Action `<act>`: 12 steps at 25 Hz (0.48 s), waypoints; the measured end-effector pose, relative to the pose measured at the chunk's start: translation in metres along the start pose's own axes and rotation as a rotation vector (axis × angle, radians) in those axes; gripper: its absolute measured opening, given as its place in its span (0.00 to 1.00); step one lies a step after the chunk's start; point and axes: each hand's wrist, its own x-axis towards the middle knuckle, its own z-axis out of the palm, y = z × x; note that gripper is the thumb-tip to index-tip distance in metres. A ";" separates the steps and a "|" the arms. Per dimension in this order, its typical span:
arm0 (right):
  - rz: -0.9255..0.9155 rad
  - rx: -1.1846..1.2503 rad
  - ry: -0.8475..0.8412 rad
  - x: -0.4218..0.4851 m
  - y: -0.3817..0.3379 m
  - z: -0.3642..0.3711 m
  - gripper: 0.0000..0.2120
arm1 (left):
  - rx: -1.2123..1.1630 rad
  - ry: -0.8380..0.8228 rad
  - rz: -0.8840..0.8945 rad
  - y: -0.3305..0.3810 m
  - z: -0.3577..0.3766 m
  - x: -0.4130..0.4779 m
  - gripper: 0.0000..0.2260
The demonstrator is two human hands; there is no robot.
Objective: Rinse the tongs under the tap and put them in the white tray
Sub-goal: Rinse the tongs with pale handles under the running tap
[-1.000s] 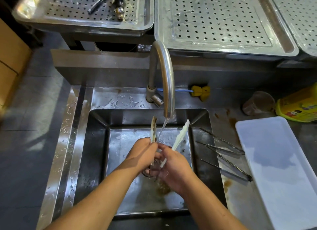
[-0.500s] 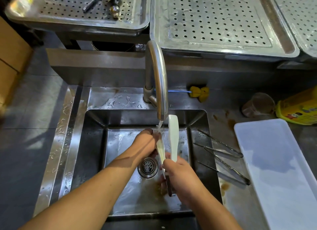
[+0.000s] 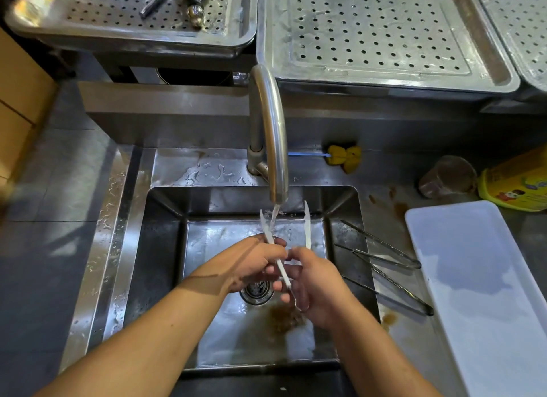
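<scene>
You're mid-rinse: left hand and right hand, each grip pinching the tongs under the tap. Next, carry them right into the white tray.

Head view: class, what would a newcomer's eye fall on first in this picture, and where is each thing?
First, the centre: the left hand and right hand both grip white tongs, tips up, under water running from the curved tap above the steel sink. Next, the big white tray at the right, with thin metal tongs lying between it and the sink.
</scene>
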 end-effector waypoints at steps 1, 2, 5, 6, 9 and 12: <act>0.036 0.009 -0.001 0.005 -0.005 0.000 0.16 | -0.074 0.027 0.003 -0.001 -0.002 0.001 0.06; 0.053 -0.012 0.024 0.009 -0.009 0.001 0.17 | -0.153 0.100 0.006 -0.001 -0.005 0.003 0.09; -0.025 -0.274 0.163 0.021 -0.016 0.005 0.17 | -0.309 0.313 0.023 0.000 -0.012 0.009 0.14; -0.069 -0.403 0.187 0.024 -0.017 0.006 0.19 | -0.332 0.342 0.033 0.001 -0.014 0.010 0.13; -0.155 -0.792 0.194 0.030 -0.023 0.012 0.27 | -0.457 0.348 0.061 0.006 -0.014 0.012 0.10; -0.170 -0.967 0.132 0.035 -0.037 0.017 0.26 | -0.586 0.308 0.043 0.011 -0.017 0.011 0.05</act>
